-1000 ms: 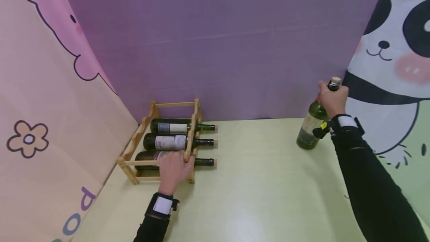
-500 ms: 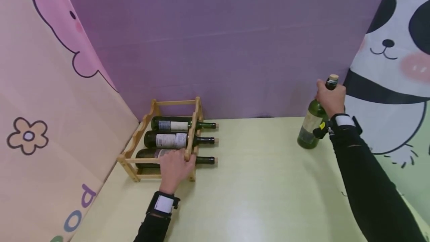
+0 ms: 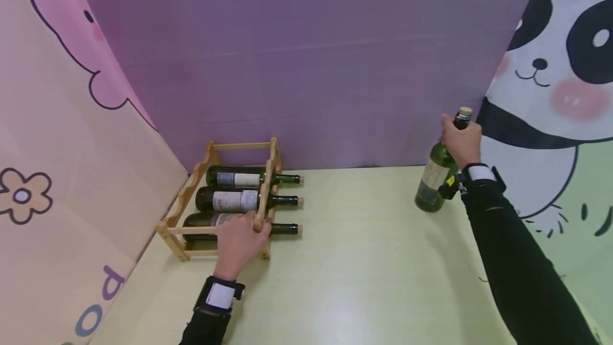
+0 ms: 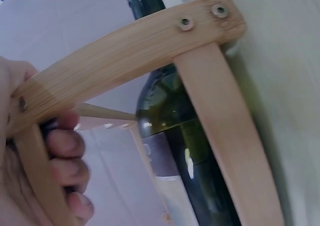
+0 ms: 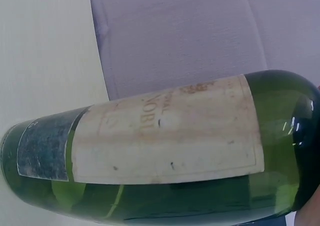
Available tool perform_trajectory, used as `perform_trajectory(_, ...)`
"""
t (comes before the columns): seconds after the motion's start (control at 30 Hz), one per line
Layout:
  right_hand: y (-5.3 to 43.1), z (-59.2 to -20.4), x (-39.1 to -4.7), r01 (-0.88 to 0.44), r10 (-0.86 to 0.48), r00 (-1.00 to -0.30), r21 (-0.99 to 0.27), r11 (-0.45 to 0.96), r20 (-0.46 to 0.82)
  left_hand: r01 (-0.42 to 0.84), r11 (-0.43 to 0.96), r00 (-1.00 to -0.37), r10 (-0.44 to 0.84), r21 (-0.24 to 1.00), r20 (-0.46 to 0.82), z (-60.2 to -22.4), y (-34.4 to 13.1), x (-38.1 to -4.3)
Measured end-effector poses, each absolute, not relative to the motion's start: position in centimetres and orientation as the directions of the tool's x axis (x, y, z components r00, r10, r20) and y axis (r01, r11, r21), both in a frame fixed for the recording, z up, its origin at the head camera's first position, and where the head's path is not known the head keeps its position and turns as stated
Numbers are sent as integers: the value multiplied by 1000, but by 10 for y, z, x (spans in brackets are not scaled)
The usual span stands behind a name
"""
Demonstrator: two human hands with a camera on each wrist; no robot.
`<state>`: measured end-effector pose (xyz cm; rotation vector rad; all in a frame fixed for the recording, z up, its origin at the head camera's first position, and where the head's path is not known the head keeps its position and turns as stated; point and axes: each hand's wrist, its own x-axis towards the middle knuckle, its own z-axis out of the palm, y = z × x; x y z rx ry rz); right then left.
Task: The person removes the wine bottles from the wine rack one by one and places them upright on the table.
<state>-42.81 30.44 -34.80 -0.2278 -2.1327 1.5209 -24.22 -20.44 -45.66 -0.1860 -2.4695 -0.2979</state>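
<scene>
Flower-print panel (image 3: 72,148), far left; pale ground, meeting the desk along its lower edge.

Wine rack (image 3: 193,230), light wood with scalloped rails and screw fittings, standing on the left of the desk near the purple backdrop (image 3: 311,68).

Wine bottles, dark green, three, lying in the rack side by side, corked necks to the right: far bottle (image 3: 239,177), with blue and white labelling; middle bottle (image 3: 234,199), with pale label; near bottle (image 3: 201,220), partly covered by a hand.

Left hand (image 3: 238,244), fingers and thumb wrapped around the rack's near right corner; a strap with a white face (image 3: 221,295) at the wrist.

Desk (image 3: 354,249), pale yellow-green, extending between rack and loose bottle.

Loose wine bottle (image 3: 433,177), green glass, aged cream label with faint lettering, dark lower label, cork (image 3: 465,111) in place. Located right of the desk's middle, well apart from the rack; tilted, neck leaning right. Whether its base touches the desk cannot be told.

Right hand (image 3: 462,140), gripping that bottle by the neck.

Panda-print panel (image 3: 493,174), far right, behind the right hand.

Change noted: rack, bottles and hands all sit slightly further left in the head view than half a second ago, consistent with a small head turn; both grips unaltered. Judged as a steady hold, rack braced and loose bottle under control.
</scene>
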Motion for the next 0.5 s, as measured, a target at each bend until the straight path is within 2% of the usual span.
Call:
perform_trajectory(0.27,303,-346,-424,-155,419,-861,-935,320,287,227,927,-841,32,300,539,-446,-205,-234)
perform_trajectory(0.5,302,-342,-422,-146,425,-862,-938,315,277,259,898,-894,84,355,440,-434,-203,-230)
